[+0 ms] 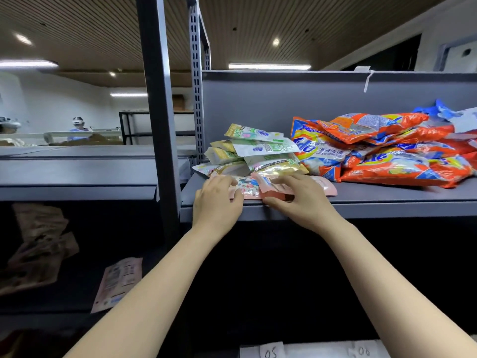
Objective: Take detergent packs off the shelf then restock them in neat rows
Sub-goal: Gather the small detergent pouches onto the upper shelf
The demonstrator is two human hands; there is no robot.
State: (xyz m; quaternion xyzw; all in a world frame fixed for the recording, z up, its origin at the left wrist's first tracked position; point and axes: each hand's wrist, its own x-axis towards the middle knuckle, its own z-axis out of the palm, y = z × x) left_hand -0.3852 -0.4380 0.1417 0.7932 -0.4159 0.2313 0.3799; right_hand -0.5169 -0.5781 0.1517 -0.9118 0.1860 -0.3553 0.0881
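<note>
Head view: both forearms reach up to the grey metal shelf (387, 200). The left hand (219, 200) and right hand (296, 197) grasp flat pink floral detergent packs (258, 188) at the shelf's front edge, fingers curled on top, before a green-white pouch pile (255, 151).

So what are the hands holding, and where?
Both hands hold the pink packs at their front edge on the shelf: left hand, right hand.
</note>
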